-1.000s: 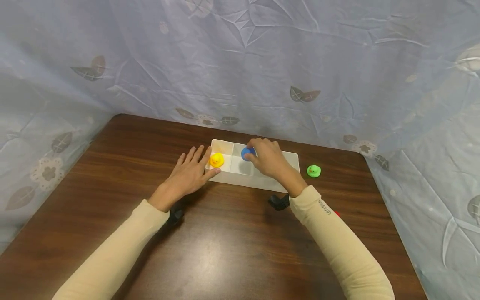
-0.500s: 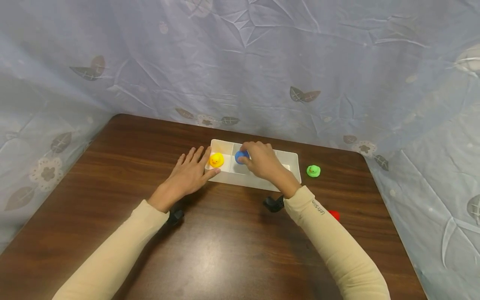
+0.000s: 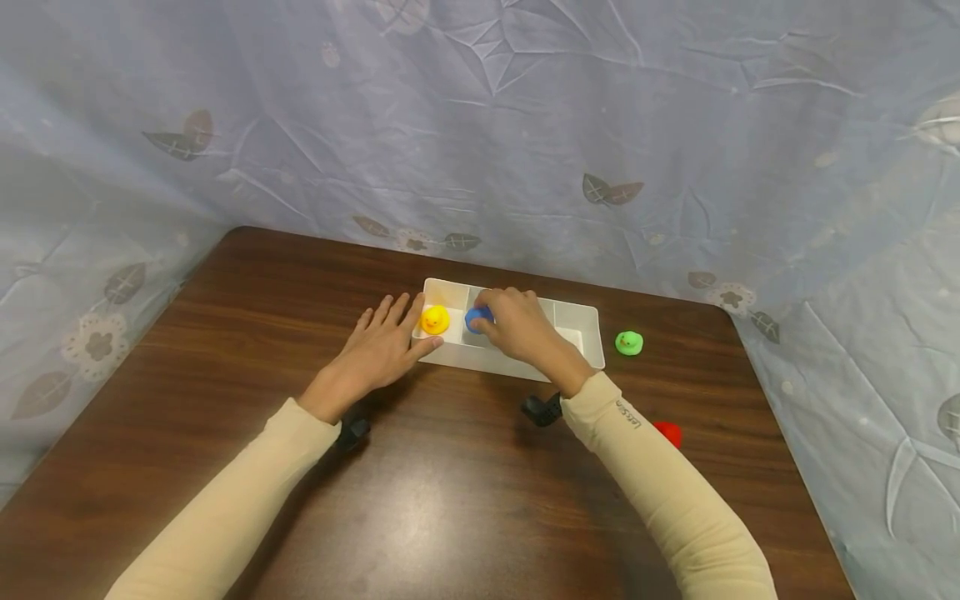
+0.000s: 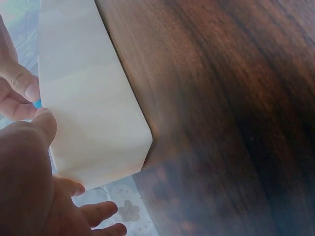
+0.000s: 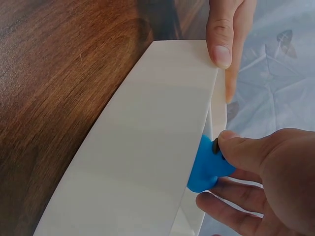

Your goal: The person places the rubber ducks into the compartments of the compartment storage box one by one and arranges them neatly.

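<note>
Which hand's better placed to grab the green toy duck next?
Probably the right hand, once it releases the rounded blue toy: the green toy duck sits right of the white divided box, the left hand at its left end.

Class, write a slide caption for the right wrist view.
The right hand pinches a blue toy at the rim of a white box; the left hand touches its end.

The surface (image 3: 450, 467) is dark brown and wood-grained, with rounded far corners. A white divided box (image 3: 472, 357) stands near the far edge. A green toy duck (image 3: 629, 342) rests right of the box; a partly hidden red object (image 3: 670, 432) lies nearer, on the right.
</note>
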`<action>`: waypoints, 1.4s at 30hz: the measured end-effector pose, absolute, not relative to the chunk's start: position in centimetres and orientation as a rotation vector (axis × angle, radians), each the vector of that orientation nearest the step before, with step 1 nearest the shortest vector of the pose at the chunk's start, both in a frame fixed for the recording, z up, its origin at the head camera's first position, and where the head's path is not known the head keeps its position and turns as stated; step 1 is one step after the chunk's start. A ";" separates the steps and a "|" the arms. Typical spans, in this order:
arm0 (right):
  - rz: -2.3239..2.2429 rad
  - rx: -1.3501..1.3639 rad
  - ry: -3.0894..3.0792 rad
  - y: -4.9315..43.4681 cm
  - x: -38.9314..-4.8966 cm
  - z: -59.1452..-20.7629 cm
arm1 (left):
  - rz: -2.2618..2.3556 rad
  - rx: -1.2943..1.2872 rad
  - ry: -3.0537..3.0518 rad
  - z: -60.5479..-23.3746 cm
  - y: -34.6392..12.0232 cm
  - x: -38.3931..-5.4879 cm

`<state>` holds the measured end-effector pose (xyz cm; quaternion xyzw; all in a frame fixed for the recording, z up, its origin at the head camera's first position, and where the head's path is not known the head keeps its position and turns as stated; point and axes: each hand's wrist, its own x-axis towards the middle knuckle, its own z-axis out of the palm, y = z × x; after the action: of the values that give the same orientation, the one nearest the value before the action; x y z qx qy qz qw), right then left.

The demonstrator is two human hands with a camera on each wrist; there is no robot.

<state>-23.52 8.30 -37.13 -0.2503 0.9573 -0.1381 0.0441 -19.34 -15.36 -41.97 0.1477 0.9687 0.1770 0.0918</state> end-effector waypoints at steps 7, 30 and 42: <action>-0.405 -0.766 2.930 8.2 -23.5 -37.2 | 0.522 0.440 2.876 -42.0 -15.3 -19.4; -0.386 -0.741 3.009 8.8 -23.5 -37.1 | 0.515 0.409 2.885 -41.9 -15.1 -19.5; -0.234 -0.860 2.991 8.5 -23.0 -37.5 | 0.508 0.419 2.892 -41.8 -15.0 -19.3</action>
<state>-23.00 8.49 -37.54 -0.2755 0.9583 -0.0750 0.0105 -19.29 -15.02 -41.85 0.1408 0.9713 0.1706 0.0877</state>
